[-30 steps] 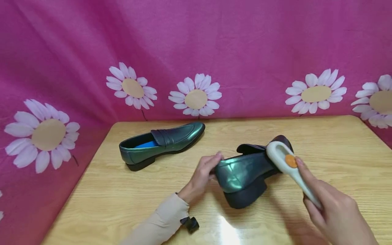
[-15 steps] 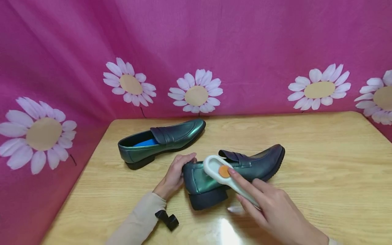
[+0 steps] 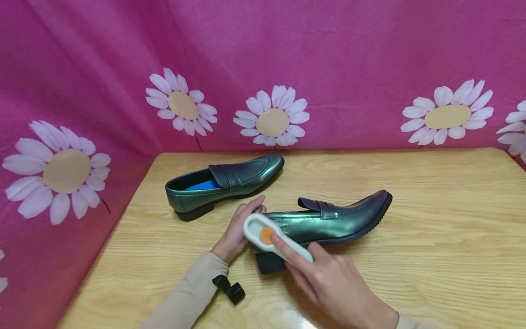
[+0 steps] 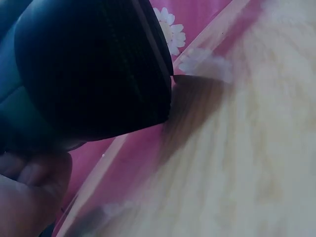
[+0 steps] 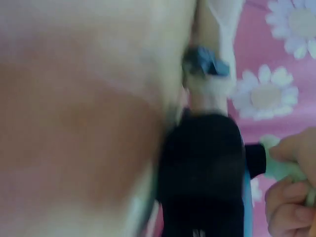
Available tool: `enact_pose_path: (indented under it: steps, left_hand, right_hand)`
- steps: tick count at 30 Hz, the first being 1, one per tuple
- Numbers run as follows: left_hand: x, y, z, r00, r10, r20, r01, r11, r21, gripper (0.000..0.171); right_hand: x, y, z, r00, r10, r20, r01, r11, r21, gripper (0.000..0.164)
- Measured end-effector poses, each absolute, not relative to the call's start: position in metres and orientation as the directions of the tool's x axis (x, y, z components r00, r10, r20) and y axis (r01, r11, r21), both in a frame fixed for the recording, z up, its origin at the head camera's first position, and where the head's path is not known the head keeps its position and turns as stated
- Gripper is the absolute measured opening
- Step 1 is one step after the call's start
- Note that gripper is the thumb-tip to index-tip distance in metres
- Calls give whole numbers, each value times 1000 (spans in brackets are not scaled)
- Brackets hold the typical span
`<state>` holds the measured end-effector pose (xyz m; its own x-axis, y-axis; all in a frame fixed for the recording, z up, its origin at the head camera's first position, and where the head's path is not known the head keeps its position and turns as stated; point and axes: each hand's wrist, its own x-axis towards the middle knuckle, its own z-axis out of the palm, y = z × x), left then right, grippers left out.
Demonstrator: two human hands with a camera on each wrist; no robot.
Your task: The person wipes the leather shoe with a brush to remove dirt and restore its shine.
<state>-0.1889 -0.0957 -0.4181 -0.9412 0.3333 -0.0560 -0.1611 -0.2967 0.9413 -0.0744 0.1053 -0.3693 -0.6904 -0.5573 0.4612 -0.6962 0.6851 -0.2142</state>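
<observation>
My left hand [image 3: 238,228] grips a dark green-purple loafer [image 3: 328,226] by the rear of its opening. The shoe points right, tilted with its toe raised and its side facing me. In the left wrist view its black heel [image 4: 98,74] looms large, with my left fingers [image 4: 44,173] below. My right hand [image 3: 337,278] holds a pale handled brush [image 3: 296,253], index finger on its orange button [image 3: 267,235]. The brush head overlaps the side near the heel. In the right wrist view a dark block [image 5: 255,159] shows between the brush head and shoe.
A matching loafer [image 3: 226,183] with a blue insole stands on the wooden table [image 3: 444,219], behind and left of the held one. A black strap [image 3: 230,289] hangs off the left sleeve. Pink daisy-patterned cloth [image 3: 349,68] borders the table behind and at left.
The brush has moved from the toe area leftward along the side to the heel. My left hand has turned the loafer, so its toe now points right and more of its side shows.
</observation>
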Motion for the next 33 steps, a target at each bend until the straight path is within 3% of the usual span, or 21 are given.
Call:
enact_pose_path:
  steps: [3,5,8,11,14,16,20,24,26,27,31,33]
  left_hand:
    - [-189,-95,-413,-933,352,-70,-179,-288,941,52]
    - [-189,-95,-412,-926,369,-84,-193,-269,944,52]
    - [-192,-94,-418,-915,399,-62,-191,-292,937,49]
    - [-192,-92,-421,-914,402,-51,-184,-300,936,44]
    - [-191,-92,-421,-919,388,-67,-206,-329,922,37]
    - [-190,-94,-421,-912,406,-62,-224,-365,904,39]
    - [-188,-100,-419,-868,496,-4,-218,-373,902,53]
    - [-189,-102,-420,-864,503,-13,-221,-357,908,54]
    - [-190,-103,-422,-887,456,-75,-244,-324,914,51]
    - [-191,-103,-422,-896,431,-106,-256,-308,916,49]
    - [-192,-103,-422,-906,388,-167,-285,-268,921,47]
    - [-192,-103,-422,-909,382,-167,-283,-272,920,48]
  right_hand:
    - [-65,100,-369,-714,-624,316,-698,664,-266,59]
    - [-61,99,-368,-731,-629,266,-683,674,-282,77]
    - [-63,104,-365,-743,-585,326,-663,712,-232,82]
    - [-70,110,-362,-744,-519,421,-626,761,-169,82]
    - [-72,113,-363,-730,-481,486,-605,784,-134,54]
    - [-68,109,-364,-717,-493,493,-625,768,-141,46]
    - [-55,99,-367,-707,-572,416,-678,716,-168,47]
    - [-53,97,-364,-740,-556,377,-647,742,-177,77]
    - [-57,101,-363,-758,-508,409,-611,773,-173,79]
    - [-58,103,-362,-772,-486,410,-590,789,-174,79]
    - [-55,106,-366,-772,-424,474,-549,821,-159,47]
    - [-51,102,-370,-750,-429,503,-560,817,-139,48]
